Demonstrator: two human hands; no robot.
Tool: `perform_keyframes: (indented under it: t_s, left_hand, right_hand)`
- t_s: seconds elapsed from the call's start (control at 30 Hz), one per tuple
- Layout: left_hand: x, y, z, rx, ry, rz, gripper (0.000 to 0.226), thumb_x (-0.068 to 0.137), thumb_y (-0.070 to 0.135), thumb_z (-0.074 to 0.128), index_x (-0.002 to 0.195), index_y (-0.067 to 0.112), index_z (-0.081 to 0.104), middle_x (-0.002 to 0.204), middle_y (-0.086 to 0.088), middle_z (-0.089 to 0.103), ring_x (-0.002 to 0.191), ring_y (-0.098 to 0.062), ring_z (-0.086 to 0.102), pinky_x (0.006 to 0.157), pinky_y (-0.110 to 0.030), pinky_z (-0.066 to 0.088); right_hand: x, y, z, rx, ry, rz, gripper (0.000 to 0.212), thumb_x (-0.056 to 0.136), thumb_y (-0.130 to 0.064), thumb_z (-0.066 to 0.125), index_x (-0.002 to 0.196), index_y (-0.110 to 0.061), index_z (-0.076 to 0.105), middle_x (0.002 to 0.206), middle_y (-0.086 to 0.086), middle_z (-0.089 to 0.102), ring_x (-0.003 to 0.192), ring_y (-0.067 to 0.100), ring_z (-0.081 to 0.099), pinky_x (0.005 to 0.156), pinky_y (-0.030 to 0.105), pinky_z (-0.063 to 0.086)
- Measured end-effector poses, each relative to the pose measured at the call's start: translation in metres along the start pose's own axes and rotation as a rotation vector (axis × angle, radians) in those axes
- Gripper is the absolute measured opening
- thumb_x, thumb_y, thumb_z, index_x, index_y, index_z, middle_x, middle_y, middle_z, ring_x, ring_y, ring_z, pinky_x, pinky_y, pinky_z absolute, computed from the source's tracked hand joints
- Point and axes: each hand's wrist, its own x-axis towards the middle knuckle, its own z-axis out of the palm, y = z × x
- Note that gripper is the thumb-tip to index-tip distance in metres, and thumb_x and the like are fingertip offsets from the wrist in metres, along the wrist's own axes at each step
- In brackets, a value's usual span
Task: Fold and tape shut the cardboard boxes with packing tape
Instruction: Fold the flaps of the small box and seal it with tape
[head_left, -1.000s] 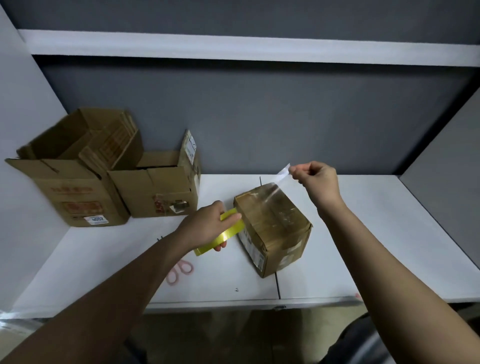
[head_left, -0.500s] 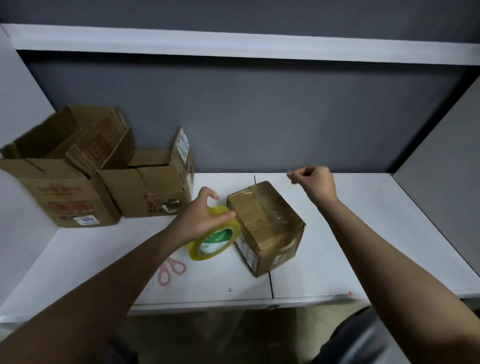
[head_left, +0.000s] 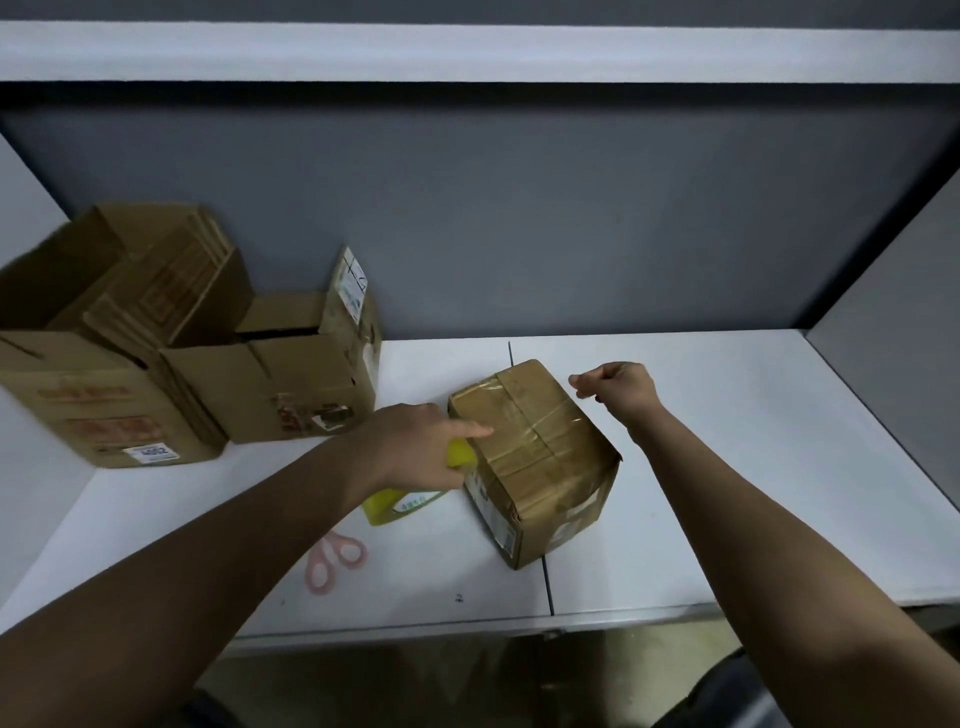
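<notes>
A: While the small taped box (head_left: 535, 457) sits closed on the white table (head_left: 727, 467), where are the hands around it?

B: One on each side of it. Against the box's left edge, the left hand (head_left: 415, 447) grips the yellow roll of packing tape (head_left: 400, 506), and its forefinger stretches out onto the top of the box. The roll touches the box's left side, low down, mostly hidden under the hand.

A: And the right hand (head_left: 618, 387)?

B: It hangs just right of the box's far corner, not touching it. Its fingers are curled in with the tips pinched together, but whether anything thin is held between them I cannot tell.

A: How does the box itself look?

B: All flaps are down. Glossy clear tape runs over the top in crossing strips and down the near right face. A printed label shows on the near left face.

A: What else lies near it?

B: Left of the box and nearer the table's front edge, pink-handled scissors (head_left: 335, 558) lie flat, partly under the left forearm. Farther left of the box, toward the back wall, stand two open cardboard boxes touching each other: a medium open box (head_left: 291, 384) with a labelled flap raised, and beyond it a large open box (head_left: 104, 374).
</notes>
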Motion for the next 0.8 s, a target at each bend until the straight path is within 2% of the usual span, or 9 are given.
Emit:
perform_keyframes:
  t_s: [0.1, 0.23, 0.37, 0.5, 0.63, 0.7, 0.8]
  left_hand:
    - [0.007, 0.0, 0.0, -0.04, -0.031, -0.005, 0.062, 0.088, 0.045, 0.055, 0.142, 0.053, 0.028, 0.126, -0.005, 0.053, 0.113, -0.021, 0.053, 0.075, -0.022, 0.034]
    - [0.013, -0.001, 0.0, -0.045, -0.056, 0.01, 0.062, 0.087, 0.044, 0.056, 0.143, 0.051, 0.029, 0.13, -0.005, 0.053, 0.114, -0.021, 0.053, 0.077, -0.022, 0.037]
    - [0.016, 0.0, -0.002, -0.038, -0.069, 0.024, 0.061, 0.089, 0.045, 0.055, 0.144, 0.05, 0.027, 0.132, -0.005, 0.053, 0.113, -0.021, 0.054, 0.075, -0.022, 0.035]
    - [0.018, 0.0, 0.0, -0.053, -0.119, 0.019, 0.062, 0.09, 0.044, 0.055, 0.145, 0.048, 0.027, 0.133, -0.007, 0.051, 0.113, -0.022, 0.053, 0.074, -0.022, 0.034]
    - [0.02, 0.0, 0.006, -0.05, -0.146, 0.016, 0.062, 0.089, 0.044, 0.055, 0.144, 0.05, 0.026, 0.125, -0.009, 0.052, 0.107, -0.022, 0.054, 0.072, -0.024, 0.035]
    - [0.02, 0.001, 0.01, -0.051, -0.154, 0.011, 0.063, 0.089, 0.045, 0.055, 0.145, 0.049, 0.026, 0.125, -0.009, 0.052, 0.107, -0.023, 0.054, 0.071, -0.024, 0.035]
    - [0.018, 0.0, 0.013, -0.057, -0.136, 0.002, 0.062, 0.09, 0.045, 0.055, 0.145, 0.05, 0.026, 0.126, -0.009, 0.052, 0.108, -0.023, 0.055, 0.071, -0.024, 0.036]
  right_hand:
    - [0.001, 0.002, -0.003, -0.007, -0.027, 0.03, 0.018, 0.081, -0.022, 0.075, 0.071, -0.01, 0.068, 0.072, 0.0, 0.067, 0.068, 0.007, 0.054, 0.061, 0.022, 0.039]
    - [0.004, 0.002, -0.004, 0.007, -0.06, 0.07, 0.016, 0.083, -0.018, 0.074, 0.075, -0.008, 0.066, 0.073, 0.0, 0.065, 0.066, 0.007, 0.054, 0.058, 0.02, 0.038]
    - [0.007, 0.008, -0.003, 0.035, -0.074, 0.129, 0.019, 0.084, -0.02, 0.074, 0.089, -0.003, 0.067, 0.078, 0.002, 0.065, 0.073, 0.013, 0.053, 0.062, 0.025, 0.042]
    - [0.006, 0.013, -0.001, 0.068, -0.107, 0.189, 0.018, 0.088, -0.022, 0.069, 0.093, -0.005, 0.065, 0.083, 0.002, 0.062, 0.075, 0.014, 0.052, 0.067, 0.027, 0.042]
    - [0.002, 0.018, 0.003, 0.153, -0.18, 0.315, 0.018, 0.091, -0.025, 0.064, 0.098, -0.009, 0.07, 0.092, 0.001, 0.064, 0.09, 0.016, 0.057, 0.07, 0.025, 0.044]
    - [0.001, 0.02, 0.008, 0.217, -0.187, 0.361, 0.013, 0.091, -0.027, 0.063, 0.091, -0.016, 0.07, 0.091, -0.002, 0.067, 0.091, 0.016, 0.06, 0.073, 0.026, 0.046]
    - [0.001, 0.018, 0.012, 0.215, -0.202, 0.381, 0.014, 0.093, -0.028, 0.06, 0.086, -0.019, 0.068, 0.089, -0.004, 0.067, 0.081, 0.012, 0.06, 0.067, 0.023, 0.047]
